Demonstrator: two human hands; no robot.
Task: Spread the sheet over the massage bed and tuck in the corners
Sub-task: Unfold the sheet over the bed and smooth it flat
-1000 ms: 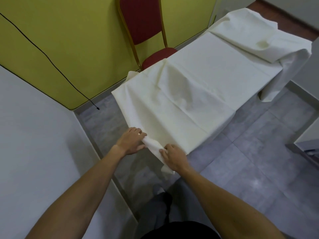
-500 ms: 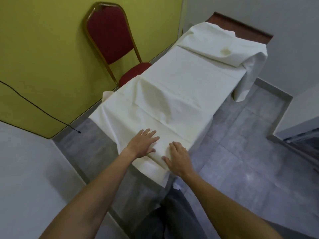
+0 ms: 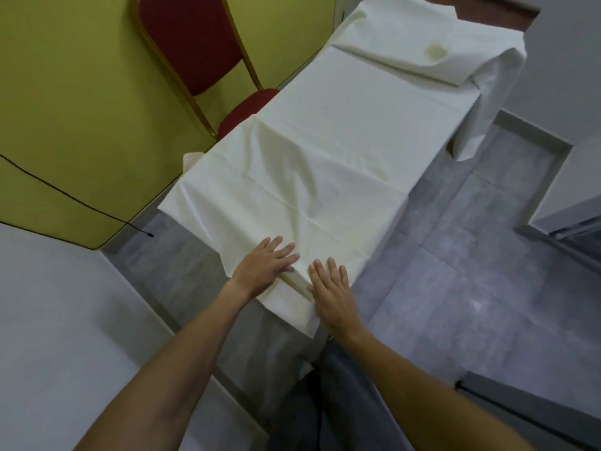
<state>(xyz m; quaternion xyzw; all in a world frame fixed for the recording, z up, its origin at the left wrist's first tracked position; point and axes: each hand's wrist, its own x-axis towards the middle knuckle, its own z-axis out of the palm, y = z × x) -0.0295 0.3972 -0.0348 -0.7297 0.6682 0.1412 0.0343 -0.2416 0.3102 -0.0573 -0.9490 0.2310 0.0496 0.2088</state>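
Observation:
A cream-white sheet (image 3: 325, 151) covers the whole massage bed, from the near end to a raised, bunched part at the far end (image 3: 422, 37). It hangs over the right side and the near end. My left hand (image 3: 266, 265) lies flat, fingers spread, on the sheet at the near end. Beside it my right hand (image 3: 331, 288) also lies flat on the sheet, close to the near edge. A small fold of sheet stands between the two hands. Neither hand grips anything. The bed frame is hidden under the sheet.
A red chair with a gold frame (image 3: 201, 50) stands against the yellow wall (image 3: 65, 92), touching the bed's left side. A black cable (image 3: 81, 203) runs down that wall. Grey tiled floor (image 3: 471, 271) lies right of the bed; white walls close in left and right.
A second ago both hands pinched the hanging near edge of the sheet. They have let go and moved up onto the bed, now pressing flat on the sheet.

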